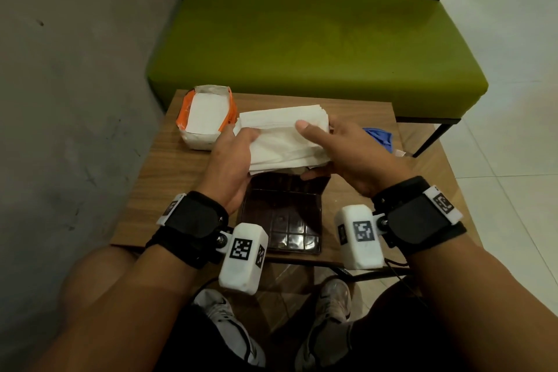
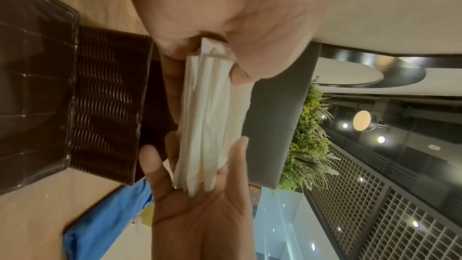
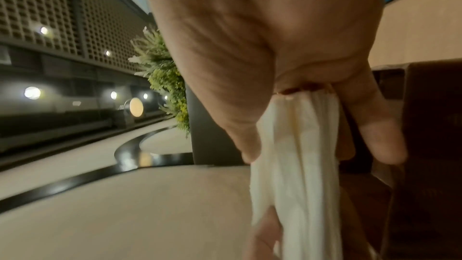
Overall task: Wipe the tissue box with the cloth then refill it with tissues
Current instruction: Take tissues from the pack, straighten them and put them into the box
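Both hands hold one stack of tissues point(image 1: 283, 137) above the counter point(image 1: 169, 172). Left hand point(image 1: 232, 166) pinches the stack's left end, thumb on top, fingers beneath. Right hand point(image 1: 341, 151) pinches the right end the same way. The left wrist view shows the stack edge-on: loose, layers fanning.

Box point(image 1: 280, 214), dark brown with ribbed sides, lies on the counter directly under the stack, near the front edge; it looks opened flat, interior up. Blue cloth point(image 1: 379, 137) lies at the right, behind the right hand. Open pack point(image 1: 206, 116), orange and white, more tissues inside, stands at far left.

Step, as judged: wiping done, refill in hand.

Risks:
- Stack is floppy and held only at the ends; the middle could sag and sheets slide out.
- Splayed edges may catch the box rim and crumple.
- Uneven lowering would skew the stack in the box.
- Box sits near the front edge; a hard push could shove it off.
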The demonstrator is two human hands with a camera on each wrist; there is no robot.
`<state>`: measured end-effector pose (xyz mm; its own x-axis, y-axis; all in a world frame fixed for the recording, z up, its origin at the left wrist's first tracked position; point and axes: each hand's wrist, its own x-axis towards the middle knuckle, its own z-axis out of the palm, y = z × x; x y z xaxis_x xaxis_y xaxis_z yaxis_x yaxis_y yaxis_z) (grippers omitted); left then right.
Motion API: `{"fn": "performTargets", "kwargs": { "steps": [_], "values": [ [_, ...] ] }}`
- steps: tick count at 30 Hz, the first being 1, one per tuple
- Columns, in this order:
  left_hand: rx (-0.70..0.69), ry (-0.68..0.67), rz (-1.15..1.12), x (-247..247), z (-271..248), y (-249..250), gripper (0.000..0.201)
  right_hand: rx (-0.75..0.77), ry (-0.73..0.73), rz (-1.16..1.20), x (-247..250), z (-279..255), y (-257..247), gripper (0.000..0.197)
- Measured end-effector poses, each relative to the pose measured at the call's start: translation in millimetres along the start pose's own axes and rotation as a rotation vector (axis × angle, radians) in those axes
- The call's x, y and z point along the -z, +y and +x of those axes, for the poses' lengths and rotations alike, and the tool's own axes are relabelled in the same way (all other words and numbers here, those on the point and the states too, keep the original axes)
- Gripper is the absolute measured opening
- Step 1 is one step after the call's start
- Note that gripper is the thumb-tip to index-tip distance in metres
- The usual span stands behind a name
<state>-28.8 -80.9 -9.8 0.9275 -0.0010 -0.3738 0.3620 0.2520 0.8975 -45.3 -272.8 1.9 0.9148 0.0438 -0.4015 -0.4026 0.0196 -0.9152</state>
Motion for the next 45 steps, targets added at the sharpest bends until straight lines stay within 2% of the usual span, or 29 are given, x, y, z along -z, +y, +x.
{"fn": "performTargets", "kwargs": {
  "steps": [3, 6, 8, 10, 12, 16, 20, 23, 25, 28, 32, 34, 38, 41, 43, 45],
  "values": [
    [-0.008, -0.012, 0.028, 0, -1, -2, 0.031, 0.037, 0.126, -0.115, -6, 4, 2, 0.038],
    [-0.02, -0.013, 0.058, 4, -1, -4, 0.03, -0.005, 0.199, -0.091, -5, 8, 1, 0.059],
    [-0.024, 0.0, 0.043, 4, -1, -4, 0.029, 0.011, 0.122, -0.105, 1, 7, 1, 0.066],
    [-0.018, 0.011, 0.031, 4, 0, -3, 0.028, 0.027, -0.007, -0.149, 5, 5, 3, 0.064],
    [-0.018, 0.017, 0.054, 3, 0, -3, 0.027, 0.036, -0.071, -0.167, 7, 8, 6, 0.065],
    [-0.031, 0.007, 0.108, 4, 2, -8, 0.027, 0.018, 0.113, -0.094, 2, 13, 3, 0.04],
    [-0.032, 0.001, 0.103, 6, 2, -13, 0.026, -0.026, 0.148, -0.099, -1, 12, 3, 0.068],
    [-0.043, 0.014, 0.105, 5, 3, -15, 0.027, 0.0, 0.099, -0.105, -2, 9, 7, 0.047],
    [-0.06, 0.032, 0.109, 3, 3, -17, 0.027, 0.009, 0.097, -0.083, -3, 8, 11, 0.057],
    [-0.092, 0.056, 0.114, 1, 1, -21, 0.027, 0.018, 0.195, -0.09, -6, 12, 15, 0.069],
    [-0.111, 0.11, 0.144, 3, 2, -21, 0.027, 0.075, 0.27, -0.119, -13, 18, 17, 0.047],
    [-0.127, 0.134, 0.148, 7, 4, -20, 0.032, 0.088, 0.313, -0.128, -15, 19, 17, 0.054],
    [-0.249, -0.01, 0.148, 16, 6, -20, 0.032, 0.092, 0.367, -0.125, -14, 20, 16, 0.065],
    [-0.344, -0.09, 0.256, 18, 7, -19, 0.02, 0.129, 0.385, -0.083, -15, 17, 12, 0.042],
    [-0.345, -0.103, 0.248, 17, 7, -18, 0.018, 0.129, 0.367, -0.014, -14, 16, 9, 0.033],
    [-0.302, -0.126, 0.171, 15, 7, -17, 0.017, 0.089, 0.299, 0.111, -10, 13, 6, 0.043]
  ]
}}
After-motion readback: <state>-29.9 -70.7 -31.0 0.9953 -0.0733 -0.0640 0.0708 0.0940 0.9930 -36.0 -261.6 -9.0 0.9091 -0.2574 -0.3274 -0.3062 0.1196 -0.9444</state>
